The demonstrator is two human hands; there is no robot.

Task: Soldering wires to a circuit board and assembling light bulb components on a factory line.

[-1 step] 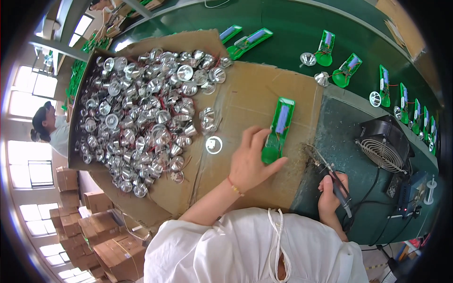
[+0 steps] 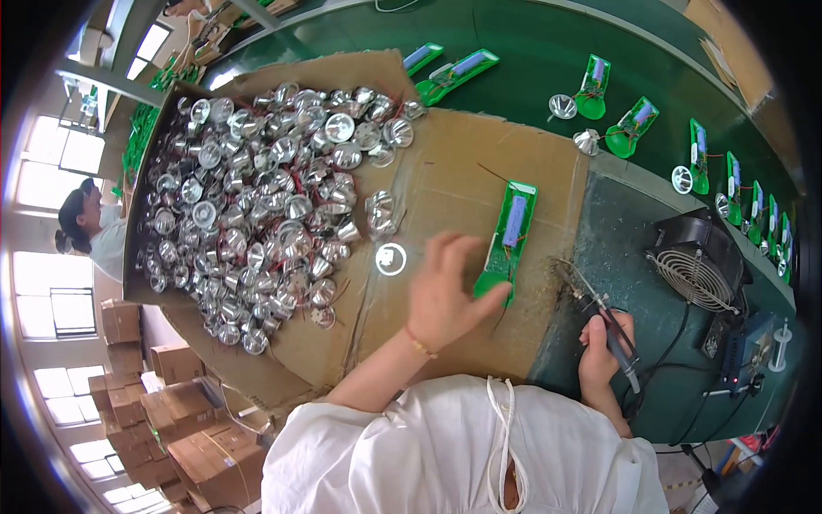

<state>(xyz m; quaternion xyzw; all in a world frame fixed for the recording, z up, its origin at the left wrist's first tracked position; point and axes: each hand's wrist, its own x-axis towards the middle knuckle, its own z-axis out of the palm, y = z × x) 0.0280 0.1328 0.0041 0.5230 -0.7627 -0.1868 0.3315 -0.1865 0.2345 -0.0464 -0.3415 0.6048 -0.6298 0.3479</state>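
My left hand (image 2: 449,291), slightly blurred, hovers over the cardboard with its fingers apart and nothing in them. Just right of it lies a green plastic flashlight housing (image 2: 505,244) with a purple battery cell (image 2: 515,221) and thin wires sticking out at both ends. My thumb overlaps the housing's wide lower end; whether it touches I cannot tell. My right hand (image 2: 602,347) is closed around a soldering iron (image 2: 618,351), its tip pointing up and left, with a thin solder wire beside it. Left of my left hand sits a round white-rimmed reflector (image 2: 390,259).
A large heap of silver reflectors (image 2: 257,214) fills a cardboard box at left. Along the green conveyor (image 2: 531,77) lie several green housings (image 2: 632,127), some with reflectors. At right stand a black fan (image 2: 698,257), a soldering station (image 2: 743,353) and cables. Another person (image 2: 90,223) is far left.
My left hand has drawn a little left, away from the housing. The housing sits slightly lower, and its wires now stick out at both ends. My right hand has hardly moved.
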